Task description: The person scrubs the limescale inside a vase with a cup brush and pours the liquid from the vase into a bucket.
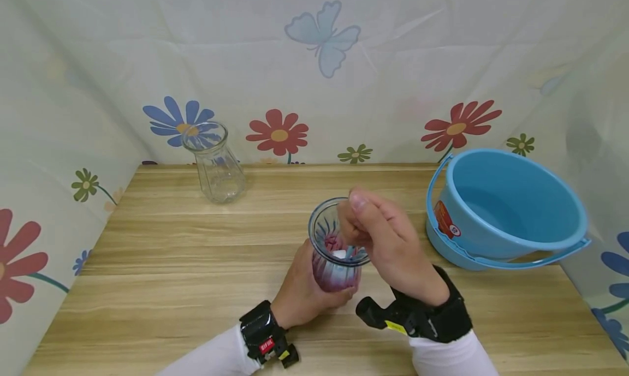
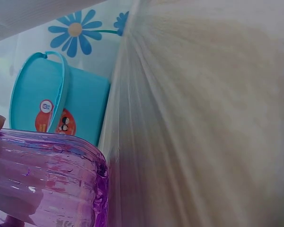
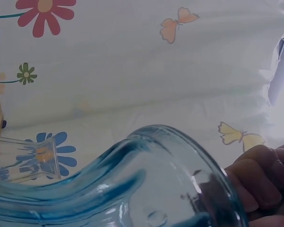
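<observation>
My left hand (image 1: 307,288) grips the lower body of a ribbed glass vase (image 1: 336,275), blue at the flared mouth and purple lower down. The purple base of the vase (image 2: 52,175) fills a corner of the left wrist view. Curled, with the thumb on top, my right hand (image 1: 385,239) is at the right side of the rim, its fingers over the mouth. A small white piece (image 1: 339,254) shows inside the vase. In the right wrist view the fingers (image 3: 258,177) are right behind the blue rim (image 3: 199,156); I cannot tell what they hold.
A clear glass vase (image 1: 221,177) stands at the back left of the wooden table (image 1: 162,288). At the right is a light blue bucket (image 1: 491,223), its handle (image 1: 521,264) hanging down in front. A flowered sheet (image 1: 383,103) hangs behind the table and along its sides.
</observation>
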### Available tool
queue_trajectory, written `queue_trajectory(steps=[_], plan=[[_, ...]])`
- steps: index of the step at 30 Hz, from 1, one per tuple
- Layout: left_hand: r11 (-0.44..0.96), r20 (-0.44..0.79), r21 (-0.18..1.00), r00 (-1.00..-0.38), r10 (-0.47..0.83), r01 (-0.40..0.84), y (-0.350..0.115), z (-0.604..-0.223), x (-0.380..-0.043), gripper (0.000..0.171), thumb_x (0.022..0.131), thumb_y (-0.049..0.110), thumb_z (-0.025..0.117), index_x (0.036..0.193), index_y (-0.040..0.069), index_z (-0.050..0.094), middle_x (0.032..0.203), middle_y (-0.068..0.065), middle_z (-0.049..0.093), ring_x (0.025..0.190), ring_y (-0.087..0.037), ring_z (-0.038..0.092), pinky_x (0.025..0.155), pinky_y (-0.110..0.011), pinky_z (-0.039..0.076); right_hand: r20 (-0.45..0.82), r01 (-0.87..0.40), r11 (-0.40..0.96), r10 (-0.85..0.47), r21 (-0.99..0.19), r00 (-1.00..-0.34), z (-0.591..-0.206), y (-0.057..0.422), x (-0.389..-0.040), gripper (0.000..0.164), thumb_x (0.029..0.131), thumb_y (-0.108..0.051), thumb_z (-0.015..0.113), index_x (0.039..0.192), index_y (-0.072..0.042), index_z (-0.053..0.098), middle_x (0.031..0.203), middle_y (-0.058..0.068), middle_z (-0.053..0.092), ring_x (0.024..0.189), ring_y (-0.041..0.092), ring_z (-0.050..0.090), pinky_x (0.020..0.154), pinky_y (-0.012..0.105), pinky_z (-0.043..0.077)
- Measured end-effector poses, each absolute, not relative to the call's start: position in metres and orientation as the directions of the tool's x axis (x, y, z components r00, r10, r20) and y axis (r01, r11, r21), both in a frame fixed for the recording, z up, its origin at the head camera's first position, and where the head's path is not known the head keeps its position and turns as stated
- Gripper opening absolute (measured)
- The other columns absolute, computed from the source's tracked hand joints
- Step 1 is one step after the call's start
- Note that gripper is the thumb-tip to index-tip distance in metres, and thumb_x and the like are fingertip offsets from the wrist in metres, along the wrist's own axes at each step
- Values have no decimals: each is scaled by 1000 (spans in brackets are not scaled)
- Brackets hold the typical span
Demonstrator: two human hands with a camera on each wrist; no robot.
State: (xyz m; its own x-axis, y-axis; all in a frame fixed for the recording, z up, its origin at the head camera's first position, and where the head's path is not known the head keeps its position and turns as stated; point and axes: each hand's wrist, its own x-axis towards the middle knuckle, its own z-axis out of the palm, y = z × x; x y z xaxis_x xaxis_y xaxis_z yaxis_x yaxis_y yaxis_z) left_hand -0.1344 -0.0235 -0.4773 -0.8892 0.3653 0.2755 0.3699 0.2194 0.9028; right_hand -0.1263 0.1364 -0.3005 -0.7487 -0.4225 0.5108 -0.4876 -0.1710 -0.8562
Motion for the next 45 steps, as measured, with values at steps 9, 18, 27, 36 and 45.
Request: queue_trajectory(steps=[9, 18, 27, 36, 45], plan=[[224, 279, 899, -887, 369, 376, -23, -477, -134, 103, 70, 29, 95, 153, 24, 35, 142, 10, 51, 127, -12, 55, 105, -39, 53, 564, -514, -233, -366, -826, -740, -297, 141, -122, 37, 111, -5, 23, 76, -7, 35, 67, 2, 30, 57, 21, 32, 50, 35, 26], [210, 285, 901, -884, 371, 379, -23, -476, -134, 102, 72, 30, 95, 152, 31, 32, 143, 10, 51, 129, -12, 55, 110, -40, 50, 696, -644, -265, -244, -718, -675, -299, 136, -117, 35, 108, 0, 27, 74, -4, 34, 64, 4, 31, 55, 18, 35, 49, 30, 28], [191, 325, 890, -870, 369, 414, -22, -476, -134, 100, 73, 31, 94, 151, 32, 32, 143, 7, 52, 127, -14, 56, 110, -39, 49, 754, -701, -276, -221, -657, -619, -303, 134, -118, 35, 108, 2, 28, 74, -1, 35, 63, 5, 31, 54, 17, 34, 46, 28, 28], [188, 320, 894, -874, 367, 406, -22, -477, -135, 101, 72, 28, 95, 151, 34, 32, 142, 9, 52, 129, -13, 55, 111, -39, 50, 748, -725, -193, -251, -661, -614, -305, 132, -119, 33, 105, 4, 30, 74, -2, 39, 62, 5, 33, 52, 15, 35, 46, 25, 27], [187, 326, 892, -872, 365, 412, -22, -470, -132, 104, 71, 22, 95, 153, 30, 31, 145, 4, 51, 130, -16, 55, 111, -40, 50, 710, -711, -125, -302, -691, -636, -304, 132, -122, 37, 110, -4, 32, 73, -4, 38, 62, 2, 31, 53, 13, 33, 47, 26, 27]])
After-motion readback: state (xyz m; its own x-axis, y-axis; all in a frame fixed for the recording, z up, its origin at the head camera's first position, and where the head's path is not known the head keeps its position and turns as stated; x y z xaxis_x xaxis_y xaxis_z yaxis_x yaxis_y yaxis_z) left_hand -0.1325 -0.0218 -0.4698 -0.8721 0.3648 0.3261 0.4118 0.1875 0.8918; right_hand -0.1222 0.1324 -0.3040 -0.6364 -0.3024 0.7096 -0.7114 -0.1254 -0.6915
